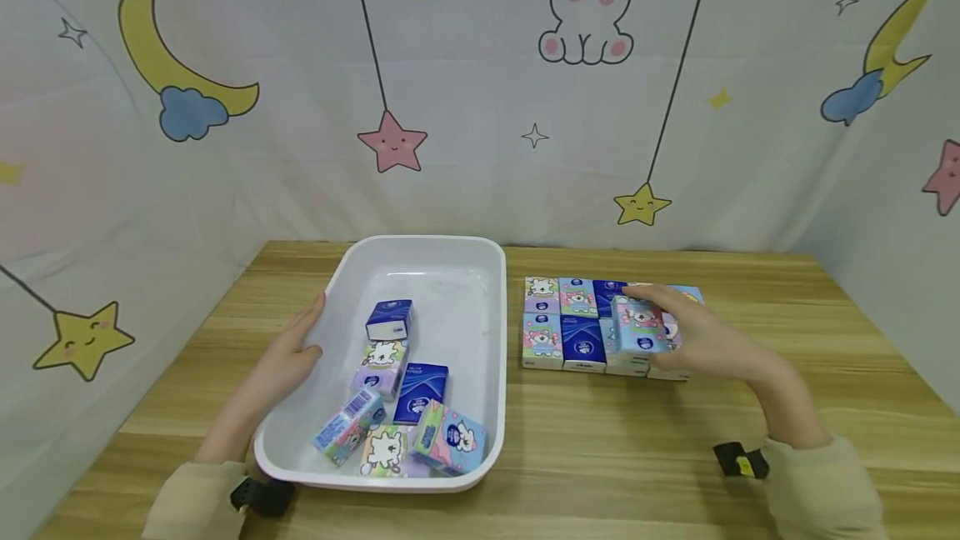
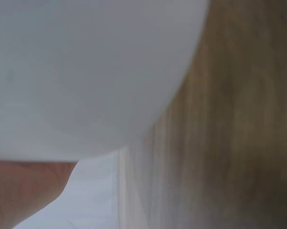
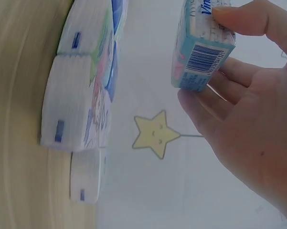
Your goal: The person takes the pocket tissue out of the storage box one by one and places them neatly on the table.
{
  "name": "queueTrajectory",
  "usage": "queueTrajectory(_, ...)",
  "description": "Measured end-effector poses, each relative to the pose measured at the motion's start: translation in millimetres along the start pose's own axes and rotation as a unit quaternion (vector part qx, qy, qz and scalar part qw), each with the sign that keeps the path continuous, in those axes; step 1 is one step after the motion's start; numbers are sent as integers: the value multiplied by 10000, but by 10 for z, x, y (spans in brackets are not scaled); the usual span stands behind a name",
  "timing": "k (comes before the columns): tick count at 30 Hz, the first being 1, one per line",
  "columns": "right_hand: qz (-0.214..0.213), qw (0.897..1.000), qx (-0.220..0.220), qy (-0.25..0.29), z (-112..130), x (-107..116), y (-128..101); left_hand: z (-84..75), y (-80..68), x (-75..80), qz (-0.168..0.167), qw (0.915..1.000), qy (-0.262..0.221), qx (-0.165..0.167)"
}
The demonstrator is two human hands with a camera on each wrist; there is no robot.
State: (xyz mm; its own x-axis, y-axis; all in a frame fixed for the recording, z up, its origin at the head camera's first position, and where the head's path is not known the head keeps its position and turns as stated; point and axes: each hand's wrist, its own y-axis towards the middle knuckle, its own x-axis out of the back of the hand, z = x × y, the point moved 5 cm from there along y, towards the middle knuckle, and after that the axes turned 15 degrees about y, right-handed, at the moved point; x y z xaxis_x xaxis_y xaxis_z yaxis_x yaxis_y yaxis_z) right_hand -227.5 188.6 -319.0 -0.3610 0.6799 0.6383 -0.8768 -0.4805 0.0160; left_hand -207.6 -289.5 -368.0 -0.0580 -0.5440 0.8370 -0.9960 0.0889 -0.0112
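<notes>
White plastic forms the tray (image 1: 480,340), a shallow rectangular bin that sits left of centre on the wooden bench (image 1: 600,440). The person's left hand (image 1: 288,357) lies against the tray's left rim, its fingers straight and relaxed, steadying the rim rather than gripping it. Inside the tray, toward its near end, several small tissue packs (image 1: 408,407) lie loosely jumbled, some blue, some pastel with cartoon prints.

To the right of the tray, just beside it but apart, more tissue packs stand in a neat block of rows (image 1: 570,323). Above the right part of that block, the right hand (image 1: 712,344) pinches a single light blue pack (image 1: 639,325) between thumb and fingers; the wrist view shows the pack (image 3: 200,47) lifted clear of the block, its barcode end showing.

Judged from this, the hold looks sound. A clean move would keep the pack level, carry it high enough to clear the tray's right rim, and avoid brushing the neighbouring packs, which could topple. The left hand's bracing should stop the light tray sliding.
</notes>
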Motion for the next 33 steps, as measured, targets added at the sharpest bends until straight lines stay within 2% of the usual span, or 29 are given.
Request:
queueTrajectory(6,1,9991,-364,228,-140,100,-35,18,9,-7,11,10000,22,35)
queueTrajectory(14,-163,9981,-602,-37,-304,234,-94,22,15,-7,14,10000,-32,19)
queueTrajectory(23,-213,9987,-472,-23,-489,322,-130,19,4,0,24,10000,9,34)
queueTrajectory(33,-191,9972,-729,10,-694,368,-174,19,4,-18,78,10000,-27,52)
